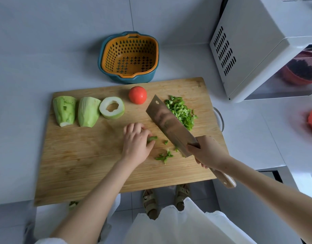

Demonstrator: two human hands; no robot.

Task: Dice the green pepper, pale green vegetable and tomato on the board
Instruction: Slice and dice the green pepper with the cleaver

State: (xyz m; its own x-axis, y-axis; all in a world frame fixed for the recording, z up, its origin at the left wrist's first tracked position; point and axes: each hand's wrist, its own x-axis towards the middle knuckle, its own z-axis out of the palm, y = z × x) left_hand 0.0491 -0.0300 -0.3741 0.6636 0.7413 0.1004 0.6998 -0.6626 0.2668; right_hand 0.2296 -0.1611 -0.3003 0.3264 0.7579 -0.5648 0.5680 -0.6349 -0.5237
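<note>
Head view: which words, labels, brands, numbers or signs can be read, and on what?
No text is legible.
Small dark stamp at the far right corner of the wooden cutting board: too small and blurred to read.
White microwave oven: no label readable on the visible side.
Broad steel cleaver: blade shows no readable marking.

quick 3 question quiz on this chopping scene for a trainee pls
1. True or false: three pale green vegetable pieces lie on the board.
2. The left hand holds down: A a carrot, B a green pepper strip, C a spoon.
3. Which hand grips the cleaver?
Key: 1 true; 2 B; 3 the right hand.
</note>
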